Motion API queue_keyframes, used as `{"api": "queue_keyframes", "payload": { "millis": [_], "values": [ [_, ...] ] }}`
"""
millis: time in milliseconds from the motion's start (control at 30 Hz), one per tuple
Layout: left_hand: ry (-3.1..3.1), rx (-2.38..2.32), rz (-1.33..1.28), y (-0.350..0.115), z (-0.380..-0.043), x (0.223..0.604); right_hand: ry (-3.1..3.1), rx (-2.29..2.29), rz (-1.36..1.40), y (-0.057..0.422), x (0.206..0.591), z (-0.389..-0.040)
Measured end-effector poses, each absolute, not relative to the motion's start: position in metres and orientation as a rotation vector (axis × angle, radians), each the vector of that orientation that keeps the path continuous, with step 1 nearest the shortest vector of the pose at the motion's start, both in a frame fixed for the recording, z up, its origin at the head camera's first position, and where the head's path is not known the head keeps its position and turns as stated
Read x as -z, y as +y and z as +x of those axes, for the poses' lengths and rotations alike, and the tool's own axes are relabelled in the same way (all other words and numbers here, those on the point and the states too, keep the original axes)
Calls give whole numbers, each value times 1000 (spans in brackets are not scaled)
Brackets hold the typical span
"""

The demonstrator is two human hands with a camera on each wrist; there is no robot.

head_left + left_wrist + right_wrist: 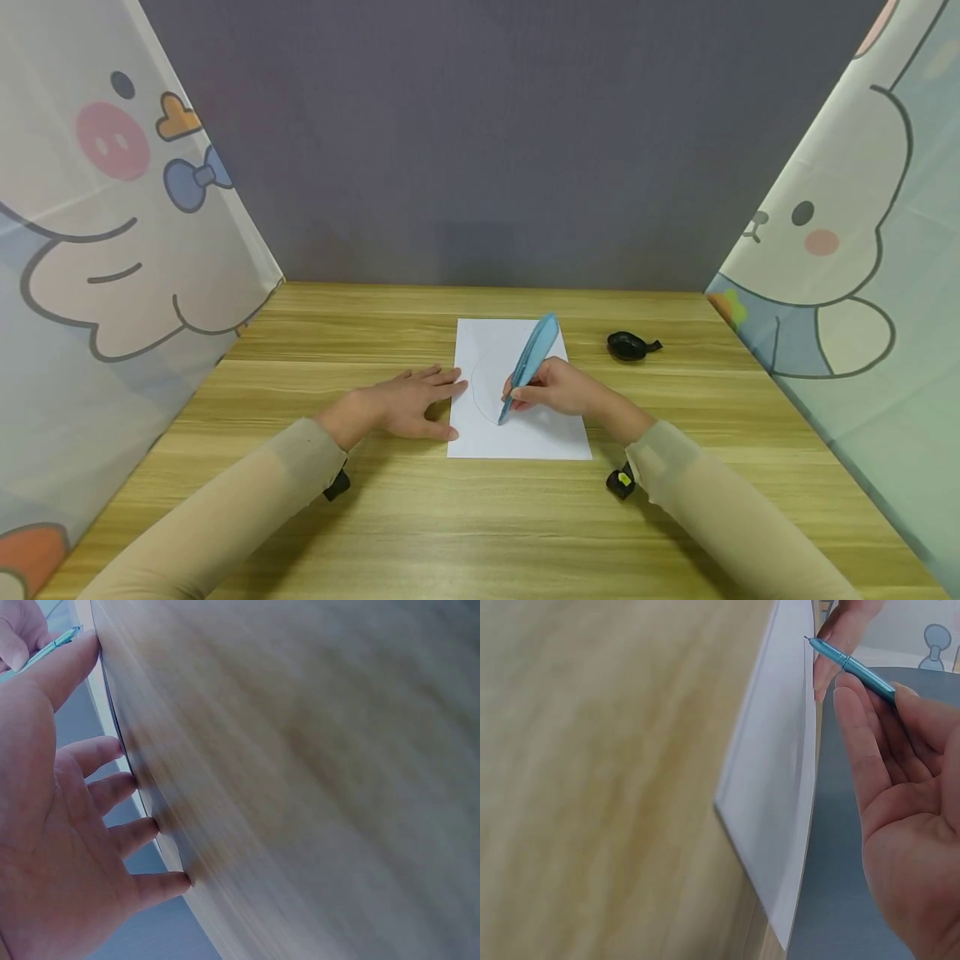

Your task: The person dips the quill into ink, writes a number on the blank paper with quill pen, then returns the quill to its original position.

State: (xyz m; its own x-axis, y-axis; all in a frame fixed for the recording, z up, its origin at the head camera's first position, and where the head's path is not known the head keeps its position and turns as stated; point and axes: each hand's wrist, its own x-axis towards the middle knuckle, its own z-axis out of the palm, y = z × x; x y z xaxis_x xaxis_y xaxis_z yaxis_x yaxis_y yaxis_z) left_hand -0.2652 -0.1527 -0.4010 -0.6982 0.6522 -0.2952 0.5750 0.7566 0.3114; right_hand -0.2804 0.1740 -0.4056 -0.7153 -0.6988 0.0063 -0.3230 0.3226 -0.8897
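Observation:
My right hand [561, 388] pinches a light blue feather-shaped pen [537, 348] between thumb and fingers, its tip down at the white sheet of paper [536, 437]. A thin curved line [473, 392] runs over the left part of the sheet and meets the pen tip. My left hand [415, 407] lies with fingers spread at the paper's left edge; its thumb and some fingertips rest on the margin. In the right wrist view the pen's blue barrel [855, 670] and fine point show. The left wrist view shows the left fingertips against the tabletop.
A glossy black oval object with a short tail [628, 345] lies on the wood-grain table [360, 333], right of the paper. Behind stands a grey panel [480, 150]. Cartoon-printed cloths [832, 192] hang on both sides. Dark wrist devices [621, 482] sit under both sleeves.

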Motion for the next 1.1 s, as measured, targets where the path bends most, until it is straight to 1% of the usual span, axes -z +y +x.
{"api": "queue_keyframes", "payload": {
  "millis": [1100],
  "values": [
    [2553,-283,953,-155,-264,400,2160,1392,-783,225,406,-276]
  ]
}}
